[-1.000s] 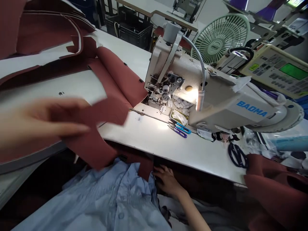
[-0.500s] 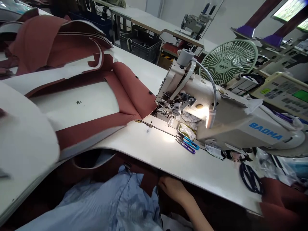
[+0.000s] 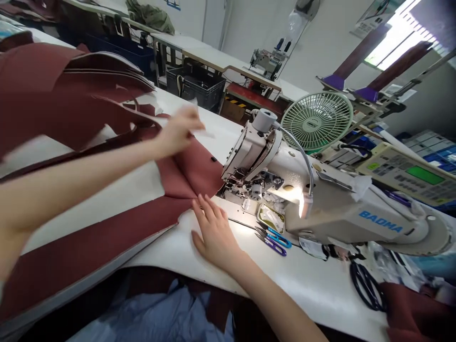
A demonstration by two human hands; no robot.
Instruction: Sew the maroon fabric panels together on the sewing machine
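Note:
A reddish-brown sewn piece [image 3: 107,237] with a pale underside lies across the white table, its corner at the needle area of the sewing machine [image 3: 260,175]. My right hand [image 3: 215,232] rests flat at that corner, fingers spread, fingertips touching the edge of the material. Blurred by motion, my left hand [image 3: 180,130] is above the upper part of the piece, left of the machine. Its fingers are smeared, and a pale blurred shape shows beside them; whether it is held cannot be made out.
Thread snips [image 3: 274,242] and a small tray [image 3: 270,218] lie right of my right hand. Black-handled scissors [image 3: 366,287] are farther right. Behind the machine stands a green fan [image 3: 315,121]. More reddish-brown pieces [image 3: 32,71] are piled at the upper left.
My right hand has come up from below the table edge onto the material's corner. My left hand has come into clear view over the piece. The view has shifted, and the left-hand material has moved.

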